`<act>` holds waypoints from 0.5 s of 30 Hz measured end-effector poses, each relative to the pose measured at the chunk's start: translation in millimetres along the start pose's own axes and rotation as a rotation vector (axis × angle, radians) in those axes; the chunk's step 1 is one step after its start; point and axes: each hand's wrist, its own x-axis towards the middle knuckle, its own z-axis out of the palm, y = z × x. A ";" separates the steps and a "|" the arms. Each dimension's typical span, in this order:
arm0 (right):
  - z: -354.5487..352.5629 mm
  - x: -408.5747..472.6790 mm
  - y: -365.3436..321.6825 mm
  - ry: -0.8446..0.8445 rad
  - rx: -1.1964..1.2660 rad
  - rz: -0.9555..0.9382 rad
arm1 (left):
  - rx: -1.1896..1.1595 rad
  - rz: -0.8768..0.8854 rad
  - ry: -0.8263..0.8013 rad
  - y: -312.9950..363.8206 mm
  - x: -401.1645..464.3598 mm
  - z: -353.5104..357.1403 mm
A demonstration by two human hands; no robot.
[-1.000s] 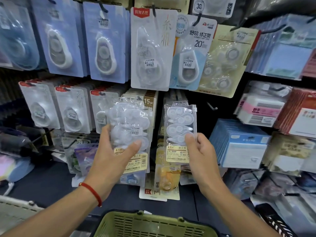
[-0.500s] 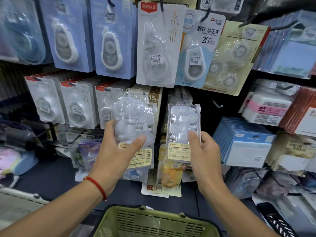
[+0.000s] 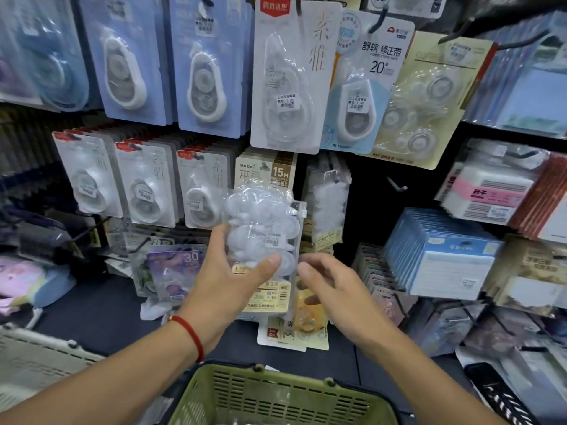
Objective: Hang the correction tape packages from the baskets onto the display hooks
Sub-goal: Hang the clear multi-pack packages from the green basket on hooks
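My left hand (image 3: pixel 227 286) grips a stack of clear correction tape packages (image 3: pixel 264 222) with yellow labels, held upright in front of the display. Just right of the stack's lower edge is my right hand (image 3: pixel 334 289), fingers loosely curled and holding nothing. One matching clear package (image 3: pixel 326 207) hangs on a hook to the right of the stack, at the level of its top. The green basket (image 3: pixel 276 394) sits below my arms at the bottom centre.
Carded correction tapes hang in rows above and left. A bare hook (image 3: pixel 397 185) sticks out right of the hung package. Blue boxes (image 3: pixel 445 253) and other stock fill the right side. A pale basket (image 3: pixel 36 360) stands at the lower left.
My right hand held one clear package up by the hook; that package now hangs there and the hand has dropped back beside the stack, holding nothing. My left hand stayed put.
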 end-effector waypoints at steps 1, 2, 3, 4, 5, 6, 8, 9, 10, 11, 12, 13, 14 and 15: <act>5.2 -2.4 -4.8 -0.008 0.015 -0.039 | -0.007 -0.006 -0.012 -1.6 -0.7 2.2; 9.7 -4.7 -8.3 0.007 0.007 -0.075 | -0.020 -0.011 -0.022 -3.2 -1.1 4.4; 13.1 -6.4 -10.6 0.039 -0.007 -0.099 | -0.039 -0.015 -0.032 -5.0 -1.5 6.0; 14.7 -6.9 -11.2 0.072 -0.010 -0.107 | -0.061 -0.024 -0.044 -5.3 -1.8 7.3; 15.0 -6.7 -10.9 0.095 -0.001 -0.105 | -0.088 -0.042 -0.052 -5.4 -1.7 8.1; 14.3 -6.3 -9.9 0.102 0.021 -0.100 | -0.119 -0.064 -0.057 -5.6 -1.5 7.9; 11.8 -4.6 -8.0 0.103 0.104 -0.087 | -0.158 -0.074 -0.068 -5.2 0.2 5.6; 10.0 -3.7 -7.4 0.119 0.141 -0.086 | -0.149 -0.069 -0.072 -4.5 1.0 3.9; 8.2 -3.0 -6.6 0.147 0.163 -0.092 | -0.144 -0.068 -0.074 -3.1 1.2 2.6; 6.2 -2.4 -5.6 0.185 0.168 -0.108 | -0.156 -0.071 -0.071 -2.2 1.4 1.6; 3.8 -2.1 -4.4 0.232 0.159 -0.130 | -0.184 -0.082 -0.067 -1.0 1.6 0.9; 1.4 -1.6 -3.4 0.283 0.137 -0.153 | -0.213 -0.095 -0.063 -0.5 1.9 0.3; -1.3 -1.1 -2.6 0.329 0.115 -0.173 | -0.236 -0.104 -0.059 0.3 2.2 -0.3; -4.1 -0.2 -2.0 0.365 0.104 -0.190 | -0.248 -0.105 -0.056 1.0 2.4 -0.6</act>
